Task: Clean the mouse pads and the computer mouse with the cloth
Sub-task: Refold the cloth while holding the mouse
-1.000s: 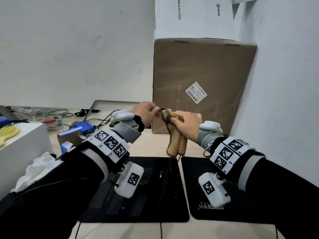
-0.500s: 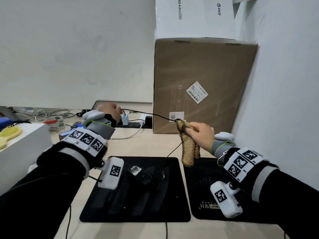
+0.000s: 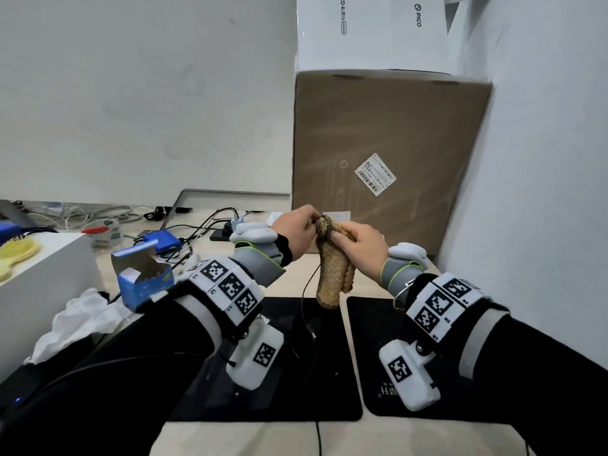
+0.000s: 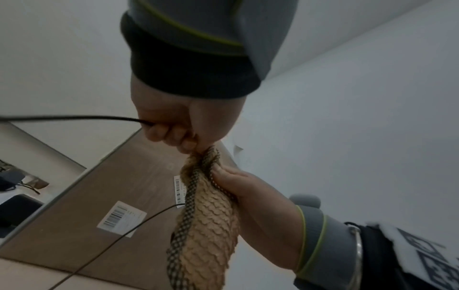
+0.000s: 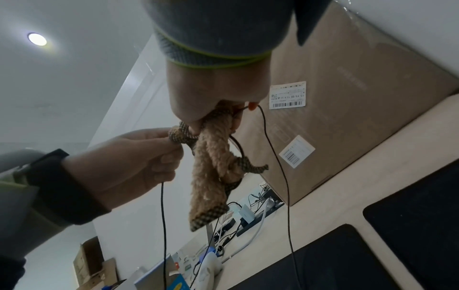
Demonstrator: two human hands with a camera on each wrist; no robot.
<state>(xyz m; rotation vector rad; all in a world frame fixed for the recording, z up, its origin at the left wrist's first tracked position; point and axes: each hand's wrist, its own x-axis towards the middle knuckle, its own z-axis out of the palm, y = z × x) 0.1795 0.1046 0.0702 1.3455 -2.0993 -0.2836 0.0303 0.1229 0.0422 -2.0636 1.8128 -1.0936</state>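
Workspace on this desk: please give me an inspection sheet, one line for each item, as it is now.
Surface: light wooden desk, two black mouse pads side by side, left mouse pad, right mouse pad.
Job's things: tan cloth held in the air above the pads; the mouse itself is not clearly seen.
Clutter: open blue carton, crumpled white tissue, yellow brush.
Grippers: left hand holds the black cable and touches the cloth's top; right hand grips the cloth.
Cables: the black cable runs through the cloth and hangs toward the left pad; more cables at the back.
Surroundings: brown cardboard box, white walls.
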